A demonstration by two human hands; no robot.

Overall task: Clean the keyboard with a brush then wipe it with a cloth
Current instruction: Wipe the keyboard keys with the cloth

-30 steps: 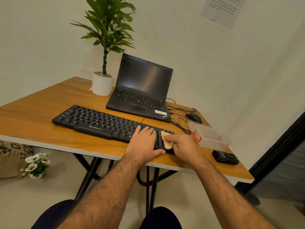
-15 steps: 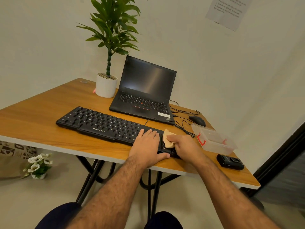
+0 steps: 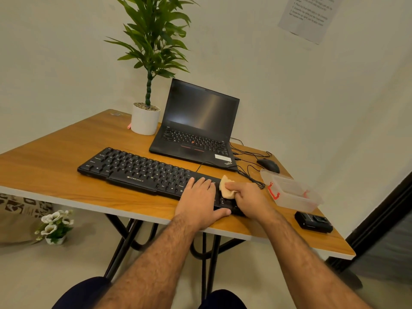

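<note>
View: we've 1 cam only, head-worn, wide-angle.
Facing: fwd and down over our forearms onto table.
Nearness: close; keyboard mid-frame.
Overlap: none, single view.

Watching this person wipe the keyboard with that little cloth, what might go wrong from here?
1. The keyboard has its right end near the table's front edge; only the flat left hand steadies it, so a hard wipe may nudge it off.
2. The right hand holds the cloth close to loose cables; a wide stroke might snag them.
3. The clear plastic box sits just right of that hand and may get bumped.
</note>
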